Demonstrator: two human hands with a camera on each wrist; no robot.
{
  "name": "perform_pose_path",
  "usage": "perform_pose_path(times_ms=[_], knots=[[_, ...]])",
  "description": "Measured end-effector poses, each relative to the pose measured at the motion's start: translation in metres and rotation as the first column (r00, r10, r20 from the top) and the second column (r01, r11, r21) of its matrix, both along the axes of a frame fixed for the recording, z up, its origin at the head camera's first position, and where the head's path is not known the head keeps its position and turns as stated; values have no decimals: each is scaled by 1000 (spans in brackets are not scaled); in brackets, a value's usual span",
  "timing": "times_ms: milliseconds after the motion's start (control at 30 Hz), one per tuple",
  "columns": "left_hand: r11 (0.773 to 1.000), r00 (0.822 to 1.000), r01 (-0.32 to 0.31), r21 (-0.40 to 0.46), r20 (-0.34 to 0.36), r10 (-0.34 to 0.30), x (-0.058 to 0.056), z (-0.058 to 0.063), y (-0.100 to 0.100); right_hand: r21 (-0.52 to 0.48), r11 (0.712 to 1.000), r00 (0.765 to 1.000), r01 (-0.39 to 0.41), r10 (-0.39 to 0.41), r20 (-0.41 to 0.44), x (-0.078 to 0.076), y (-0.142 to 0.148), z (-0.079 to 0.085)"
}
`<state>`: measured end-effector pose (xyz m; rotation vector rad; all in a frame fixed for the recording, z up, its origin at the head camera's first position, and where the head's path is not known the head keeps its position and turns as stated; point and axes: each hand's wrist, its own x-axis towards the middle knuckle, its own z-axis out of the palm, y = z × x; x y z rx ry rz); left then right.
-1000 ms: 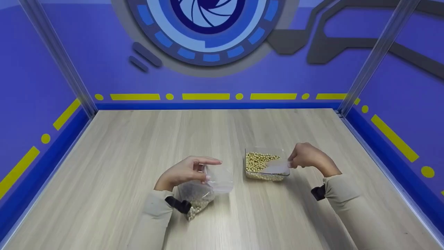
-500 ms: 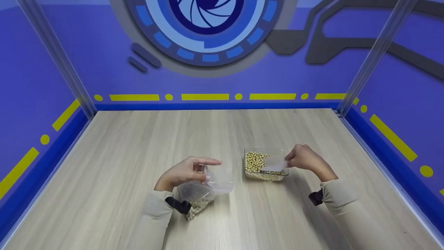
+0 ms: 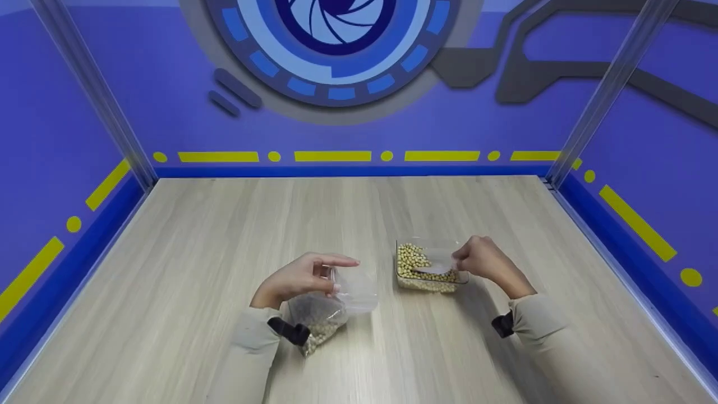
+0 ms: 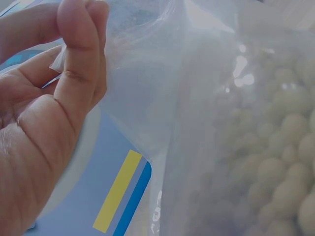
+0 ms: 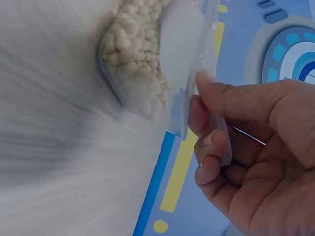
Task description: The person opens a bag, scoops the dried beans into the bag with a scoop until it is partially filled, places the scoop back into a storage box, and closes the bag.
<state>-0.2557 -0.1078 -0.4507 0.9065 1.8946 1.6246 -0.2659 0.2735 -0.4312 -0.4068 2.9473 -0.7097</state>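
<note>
My left hand [image 3: 300, 280] pinches the mouth of a clear zip bag [image 3: 359, 292] between thumb and fingers, with the index finger stretched out. Pale round soybeans [image 4: 290, 182] fill the lower part of this bag, which fills much of the left wrist view. To the right, a clear rectangular box [image 3: 399, 275] holds more yellow soybeans [image 3: 410, 257]. My right hand [image 3: 485, 261] is at the box's right side, gripping a translucent white scoop [image 3: 436, 264]. The scoop's blade lies in among the beans; its handle [image 5: 225, 142] shows between my fingers in the right wrist view.
Bag and box stand apart on a pale wood-grain table [image 3: 252, 219]. Blue printed panels [image 3: 359, 134] close off its back and both sides, with metal posts [image 3: 606, 101] at the rear corners. Dark wrist mounts [image 3: 289, 331] sit at both cuffs.
My right hand has moved left toward the box, pushing the scoop farther across and into the soybeans. My left hand and the zip bag have stayed in place.
</note>
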Motion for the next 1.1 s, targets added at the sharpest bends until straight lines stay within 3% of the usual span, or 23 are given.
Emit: perform_pose_path(times_ms=[333, 600, 833, 1100], knots=[[1000, 1000, 9, 5, 1, -9, -1, 1, 1, -35, 999, 994, -20, 16, -111, 2, -3, -13], [1000, 1000, 24, 16, 3, -24, 0, 1, 1, -8, 997, 970, -72, 69, -231, 0, 0, -23], [999, 1000, 27, 17, 2, -27, -1, 0, 2, -61, 997, 998, -42, 39, -44, -4, 2, -23], [999, 999, -10, -31, -42, 9, -1, -1, 3, -102, 985, 987, -137, 145, 70, -6, 7, -19]])
